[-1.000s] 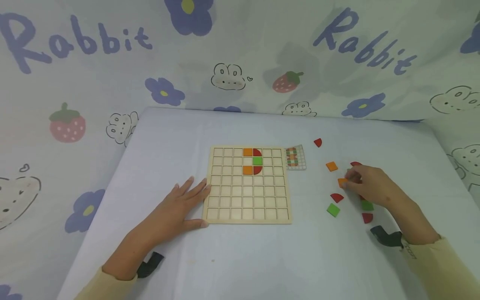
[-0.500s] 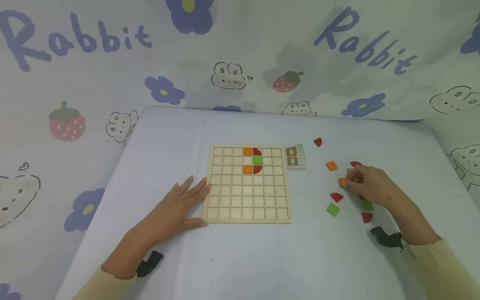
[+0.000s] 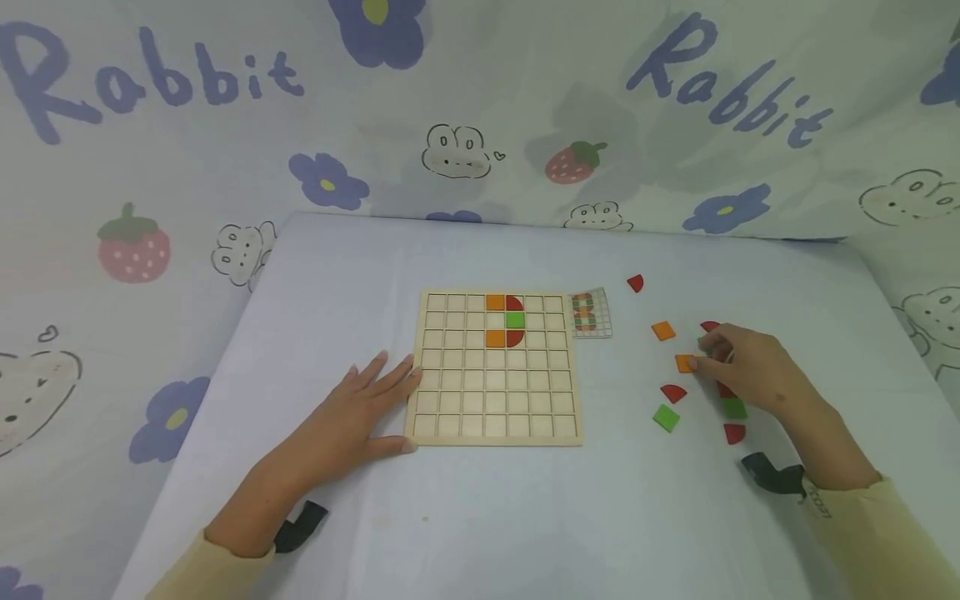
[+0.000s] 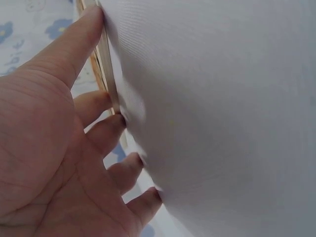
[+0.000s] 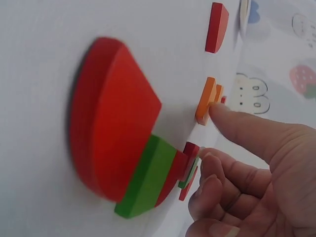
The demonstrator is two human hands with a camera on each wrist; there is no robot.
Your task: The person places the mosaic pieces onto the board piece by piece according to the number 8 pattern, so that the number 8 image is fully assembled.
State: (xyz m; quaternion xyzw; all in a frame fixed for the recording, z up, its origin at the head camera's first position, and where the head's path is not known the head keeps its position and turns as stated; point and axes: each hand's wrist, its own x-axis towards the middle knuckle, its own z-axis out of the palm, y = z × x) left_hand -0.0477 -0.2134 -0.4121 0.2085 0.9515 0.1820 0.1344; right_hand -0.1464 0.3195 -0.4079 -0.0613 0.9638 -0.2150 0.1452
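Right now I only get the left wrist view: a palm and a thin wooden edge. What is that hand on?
Observer: The left hand lies flat on the table, with its fingertips against the left edge of a wooden grid board.
Operator: Anything in the board?
Observer: Five pieces sit in its top three rows: two orange squares, two red rounded pieces and a green square between the red ones.
Operator: And the other hand?
Observer: The right hand is among the loose pieces to the right of the board. Its forefinger tip touches a loose orange square. I cannot tell whether it grips anything.
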